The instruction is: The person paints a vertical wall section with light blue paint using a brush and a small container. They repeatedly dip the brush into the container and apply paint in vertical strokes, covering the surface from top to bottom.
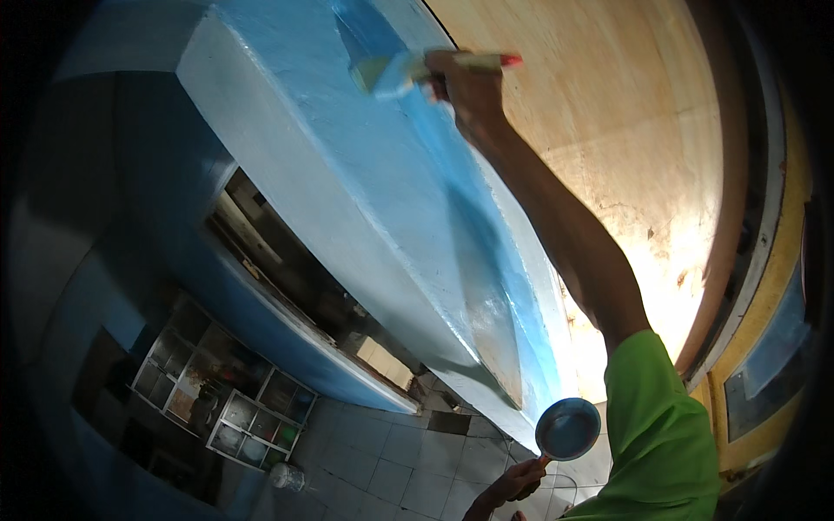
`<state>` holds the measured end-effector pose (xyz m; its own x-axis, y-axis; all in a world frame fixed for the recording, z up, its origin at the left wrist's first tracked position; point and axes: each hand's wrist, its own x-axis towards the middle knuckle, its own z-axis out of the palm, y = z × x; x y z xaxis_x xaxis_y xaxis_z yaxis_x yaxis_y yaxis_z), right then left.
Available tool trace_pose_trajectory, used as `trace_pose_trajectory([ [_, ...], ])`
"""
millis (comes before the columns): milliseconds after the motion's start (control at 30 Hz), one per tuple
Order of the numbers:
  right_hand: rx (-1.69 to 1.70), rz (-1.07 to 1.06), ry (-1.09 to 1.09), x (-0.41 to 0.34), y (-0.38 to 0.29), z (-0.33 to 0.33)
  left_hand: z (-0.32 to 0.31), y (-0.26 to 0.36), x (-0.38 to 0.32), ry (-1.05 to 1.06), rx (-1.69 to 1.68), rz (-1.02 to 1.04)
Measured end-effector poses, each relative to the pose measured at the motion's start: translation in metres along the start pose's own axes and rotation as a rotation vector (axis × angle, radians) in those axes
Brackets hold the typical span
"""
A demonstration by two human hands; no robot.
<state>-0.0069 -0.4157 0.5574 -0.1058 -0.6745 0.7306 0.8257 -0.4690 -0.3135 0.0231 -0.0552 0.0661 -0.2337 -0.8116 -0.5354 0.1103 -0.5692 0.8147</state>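
My right hand (pixel 472 91) is raised against the wall and grips a paintbrush (pixel 479 61) with a pale handle and a red end. The brush head is blurred and lies over the blue painted wall (pixel 384 163). Darker blue strokes run above the bristles and down along the wall's right side. Lower down, my left hand (pixel 518 480) holds a small frying pan (pixel 567 430) by its handle. The pan's inside looks dark blue-grey; whether it holds paint I cannot tell. A bare greyish patch (pixel 492 325) shows low on the wall.
A light plywood door or panel (pixel 625 130) adjoins the blue wall on the right. Left of the white wall edge (pixel 313 189) is a doorway opening (pixel 287 254). A glass-paned cabinet (pixel 254 430) and a white bucket (pixel 287 476) stand on the tiled floor (pixel 404 456).
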Motion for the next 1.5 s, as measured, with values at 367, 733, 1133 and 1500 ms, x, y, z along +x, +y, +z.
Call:
trace_pose_trajectory([
  [367,-0.51,0.293,-0.244,-0.14,-0.007,-0.148,0.012,-0.01,0.017,-0.07,-0.007,-0.049],
  [733,-0.771,-0.552,-0.288,0.027,-0.04,0.018,0.008,-0.019,0.01,0.007,0.03,0.01],
  [1133,-1.025,-0.48,-0.689,-0.218,0.04,-0.179,0.0,-0.039,0.007,-0.107,-0.052,0.06],
  [1500,-0.952,-0.864,-0.384,0.007,-0.005,-0.016,0.01,-0.047,-0.003,-0.062,0.021,0.116],
])
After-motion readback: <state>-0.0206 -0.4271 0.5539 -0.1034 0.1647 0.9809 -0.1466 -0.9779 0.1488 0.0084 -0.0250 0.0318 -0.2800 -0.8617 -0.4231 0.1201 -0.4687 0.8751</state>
